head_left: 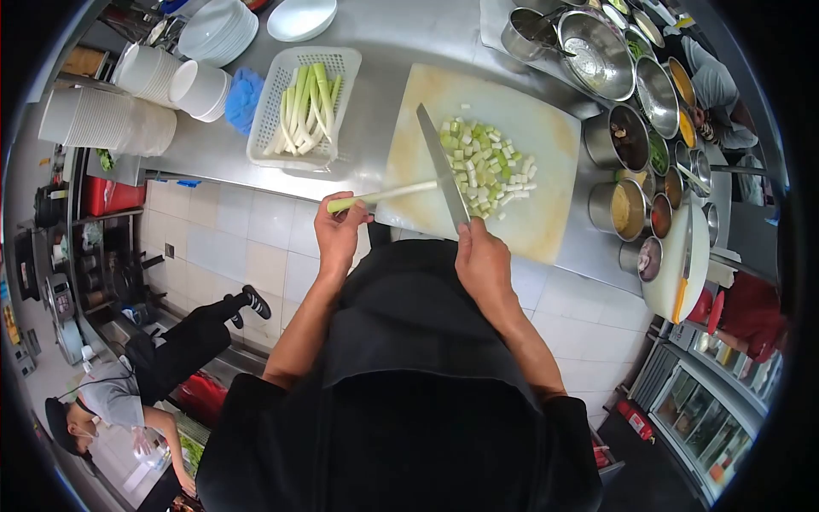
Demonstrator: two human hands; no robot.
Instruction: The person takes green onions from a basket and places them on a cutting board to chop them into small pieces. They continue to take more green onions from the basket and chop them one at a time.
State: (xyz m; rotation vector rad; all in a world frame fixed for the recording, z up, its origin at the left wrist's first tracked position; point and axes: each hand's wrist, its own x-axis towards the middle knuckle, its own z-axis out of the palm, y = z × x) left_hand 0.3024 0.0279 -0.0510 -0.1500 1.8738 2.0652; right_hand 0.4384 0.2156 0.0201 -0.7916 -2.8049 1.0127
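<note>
My left hand (338, 232) is closed around the green end of a leek stalk (394, 193), whose pale end reaches onto the cutting board (546, 224). In my right hand (483, 261) is the handle of a large kitchen knife (439, 154). Its blade slants away from me over the board and crosses the stalk's pale tip. Just right of the blade lies a heap of chopped leek (486, 166), in small white and green pieces. A white plastic basket (348, 72) with more whole stalks (304, 107) stands to the left of the board.
Stacked white bowls (107, 119), plates (217, 34) and a blue cloth (245, 100) sit at the counter's left. Metal pots and bowls (597, 55) crowd the right side, near a round board (678, 256) with a yellow-handled knife (683, 277). A co-worker (128, 392) bends over at lower left.
</note>
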